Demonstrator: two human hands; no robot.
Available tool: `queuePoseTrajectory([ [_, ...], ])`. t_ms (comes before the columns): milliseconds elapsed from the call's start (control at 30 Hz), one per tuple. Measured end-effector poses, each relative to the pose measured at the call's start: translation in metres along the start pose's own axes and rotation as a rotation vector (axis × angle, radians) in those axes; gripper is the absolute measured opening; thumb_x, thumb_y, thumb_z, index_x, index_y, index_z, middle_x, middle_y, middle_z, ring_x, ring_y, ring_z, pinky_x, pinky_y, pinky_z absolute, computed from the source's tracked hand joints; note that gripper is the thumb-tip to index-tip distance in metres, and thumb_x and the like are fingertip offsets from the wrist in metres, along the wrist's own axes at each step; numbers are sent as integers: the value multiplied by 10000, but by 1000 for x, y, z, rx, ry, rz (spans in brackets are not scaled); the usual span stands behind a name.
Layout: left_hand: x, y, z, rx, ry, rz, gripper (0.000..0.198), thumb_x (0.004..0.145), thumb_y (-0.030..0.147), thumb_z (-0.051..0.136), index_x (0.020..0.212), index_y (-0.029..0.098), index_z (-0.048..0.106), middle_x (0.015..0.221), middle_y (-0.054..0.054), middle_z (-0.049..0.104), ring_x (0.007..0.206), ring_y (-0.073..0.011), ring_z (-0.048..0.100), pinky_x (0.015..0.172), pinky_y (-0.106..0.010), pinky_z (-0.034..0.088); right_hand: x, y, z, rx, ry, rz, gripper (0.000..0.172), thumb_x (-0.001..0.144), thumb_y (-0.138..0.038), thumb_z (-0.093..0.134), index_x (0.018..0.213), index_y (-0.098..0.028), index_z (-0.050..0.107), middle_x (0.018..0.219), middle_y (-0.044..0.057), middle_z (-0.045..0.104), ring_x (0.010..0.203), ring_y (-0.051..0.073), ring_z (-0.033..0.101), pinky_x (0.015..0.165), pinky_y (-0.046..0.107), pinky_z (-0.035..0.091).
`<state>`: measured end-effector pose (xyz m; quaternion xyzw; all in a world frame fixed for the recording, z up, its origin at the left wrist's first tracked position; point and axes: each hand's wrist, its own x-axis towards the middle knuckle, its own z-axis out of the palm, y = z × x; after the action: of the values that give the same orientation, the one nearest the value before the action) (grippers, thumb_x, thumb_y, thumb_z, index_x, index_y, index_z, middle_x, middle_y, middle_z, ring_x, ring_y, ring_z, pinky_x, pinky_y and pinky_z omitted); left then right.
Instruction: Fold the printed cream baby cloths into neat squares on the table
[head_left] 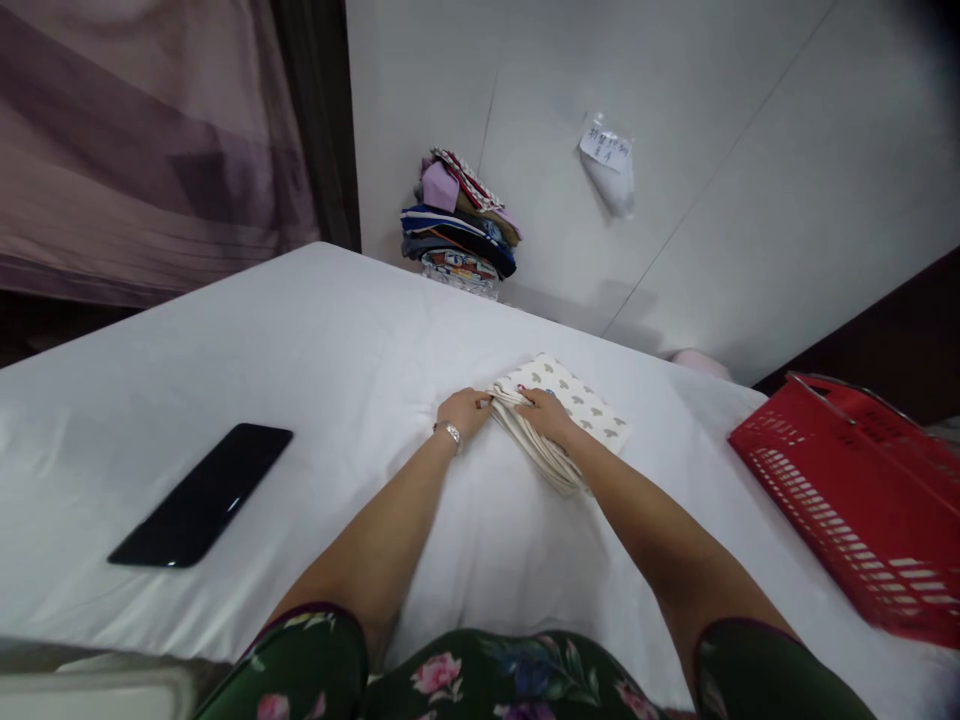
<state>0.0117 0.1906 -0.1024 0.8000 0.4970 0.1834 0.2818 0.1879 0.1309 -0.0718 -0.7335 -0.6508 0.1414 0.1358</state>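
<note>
A cream cloth with a grey-brown heart-like print (581,395) lies folded on the white-covered table; its kind of garment I cannot make out. Plain cream layers are gathered along its near side. My left hand (463,412), with a silver band at the wrist, pinches the left corner of these layers. Across the top of the folded cloth rests my right hand (546,412), its thumb and fingers closed on the bunched layers. Part of the print is hidden beneath the right hand and forearm.
A black phone-like slab (202,495) lies at the left on the white sheet (330,340). On the right stands a red plastic basket (855,500). Beyond the far edge is a stack of folded clothes (461,220). A labelled clear bag (609,165) lies farther off.
</note>
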Motion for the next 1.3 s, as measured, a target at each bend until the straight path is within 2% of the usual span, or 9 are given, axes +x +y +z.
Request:
queuePoseTrajectory([
  [167, -5, 9, 8, 130, -23, 38, 324, 800, 474, 482, 991, 274, 650, 946, -32, 643, 860, -188, 597, 679, -268, 425, -1, -3, -2, -23, 24, -30, 302, 816, -307, 502, 1070, -211, 635, 1077, 48, 628, 968, 193, 557, 836, 273, 405],
  [333, -2, 14, 16, 160, 24, 8, 284, 851, 356, 409, 963, 237, 642, 989, -51, 647, 908, -185, 596, 711, -268, 433, -8, -13, -2, -121, 14, -50, 318, 849, -317, 446, 1109, -215, 597, 1040, 56, 609, 952, 177, 553, 819, 268, 402],
  [400, 0, 13, 17, 133, 56, 4, 265, 843, 315, 411, 933, 233, 647, 986, -49, 650, 902, -188, 600, 710, -272, 437, -13, -19, 1, -184, 17, -38, 391, 839, -379, 465, 1186, -216, 541, 1128, 74, 573, 1017, 197, 530, 826, 285, 404],
  [467, 0, 11, 16, 105, 85, -18, 247, 828, 303, 428, 902, 222, 650, 977, -53, 654, 893, -194, 603, 712, -280, 441, -18, -25, 6, -265, 32, -27, 553, 784, -449, 539, 1270, -199, 460, 1250, 105, 502, 1106, 239, 479, 844, 314, 404],
  [533, 1, 8, 14, 73, 112, -55, 246, 821, 322, 442, 891, 212, 651, 980, -60, 656, 898, -201, 604, 724, -287, 444, -21, -28, 10, -342, 51, -9, 654, 750, -442, 583, 1320, -181, 395, 1298, 125, 461, 1137, 268, 449, 847, 334, 403],
  [733, 1, 0, 8, -21, 86, -123, 232, 794, 340, 482, 883, 225, 663, 943, -41, 677, 891, -193, 605, 728, -279, 439, -19, -22, 2, -329, 29, -8, 441, 863, -303, 418, 1291, -199, 438, 1163, 104, 556, 1025, 220, 536, 809, 289, 401],
  [867, -1, -1, 5, -24, 53, -86, 259, 805, 394, 474, 898, 245, 663, 920, -24, 671, 872, -186, 603, 708, -276, 432, -15, -20, -2, -316, -1, -2, 428, 864, -326, 416, 1271, -201, 464, 1136, 90, 571, 1008, 221, 551, 788, 283, 404],
  [1033, -4, 5, 10, 64, 60, -13, 360, 727, 512, 555, 941, 229, 615, 999, -40, 623, 872, -202, 601, 680, -290, 436, -15, -23, 1, -316, 9, 14, 434, 859, -309, 418, 1277, -198, 460, 1149, 91, 570, 1030, 217, 542, 807, 279, 398],
  [1300, 4, 2, 12, 129, 155, -47, 224, 847, 339, 406, 908, 224, 588, 1000, -51, 607, 909, -200, 591, 710, -301, 441, -19, -25, 3, -348, 9, -7, 459, 853, -298, 420, 1299, -191, 428, 1191, 93, 548, 1056, 218, 526, 830, 293, 407],
])
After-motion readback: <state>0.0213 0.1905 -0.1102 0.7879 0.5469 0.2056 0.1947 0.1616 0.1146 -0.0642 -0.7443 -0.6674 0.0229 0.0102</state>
